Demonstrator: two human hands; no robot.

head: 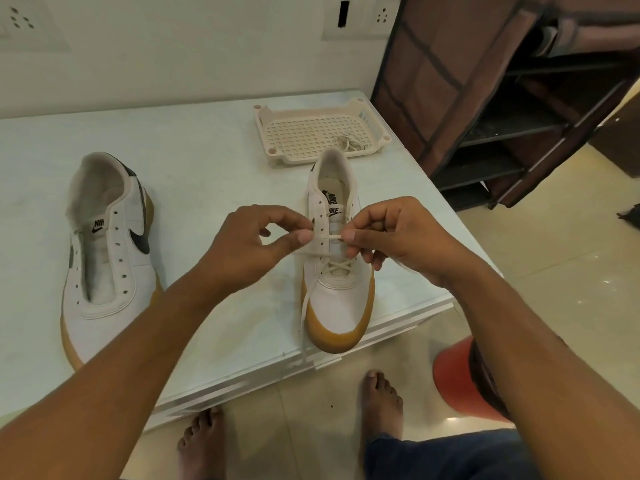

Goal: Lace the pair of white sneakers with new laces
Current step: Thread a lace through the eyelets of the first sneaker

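— Lace (pixel 327 235): who holds it?
— Both. Left hand (pixel 249 244) and right hand (pixel 391 233) each pinch it between thumb and forefinger, taut across the half-laced sneaker (pixel 337 299) near the table (pixel 207 161) edge.
— And the other sneaker (pixel 107 271)?
— Unlaced, well apart on the left. A spare lace (pixel 349 143) lies in the tray (pixel 304 133).

Soft, even indoor light with a warm cast, moderately bright. No hard shadows, only faint ones on the table (pixel 194 161) under the left hand (pixel 256 237) and right hand (pixel 391 233). Sheen on the table edge below the hands; small glints on the floor tiles (pixel 554 271) to their right. Rack (pixel 502 98) beyond the right hand is dim. Wide-angle bend at the frame edges — straight lines curve. Slightly soft overall — lace (pixel 327 236) between the hands reads clearly.
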